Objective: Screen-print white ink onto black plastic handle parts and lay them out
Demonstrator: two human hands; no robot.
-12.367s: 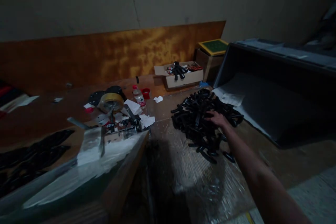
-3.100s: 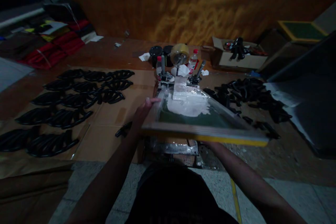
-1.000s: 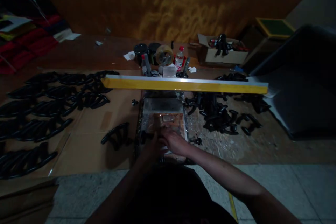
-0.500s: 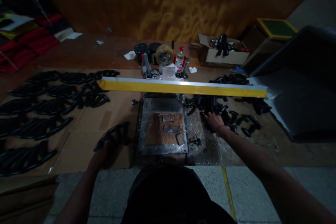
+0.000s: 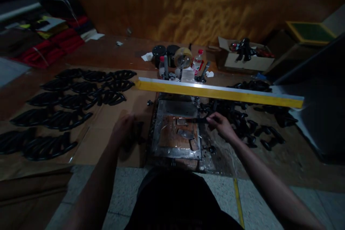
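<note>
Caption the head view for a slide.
Right hand holds a black part by a flat plate; left hand near black parts.

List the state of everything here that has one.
Yellow-edged frame: raised over the base plate
Right grip: pinching a black piece
Left grip: hold unclear
Small carton: open, holding items
Clear bottle: red cap on
Left-side black pieces: laid in rows
Right-side black pieces: heaped loose

Plate (image 5: 178,107): metal-looking, dull, scuffed. Clear film (image 5: 175,147) on it is crinkled, shiny; its insert (image 5: 167,134) looks like wood, worn. Piece (image 5: 201,120) in my right hand (image 5: 219,124): dark, plastic-looking, smooth. Left of plate: glossy black pieces (image 5: 58,151) on matt cardboard (image 5: 105,140). Far side of plate: frame bar (image 5: 221,94), smooth bright metal-looking top; well past plate, wood back board (image 5: 215,18), patchy varnish-like gloss.
</note>
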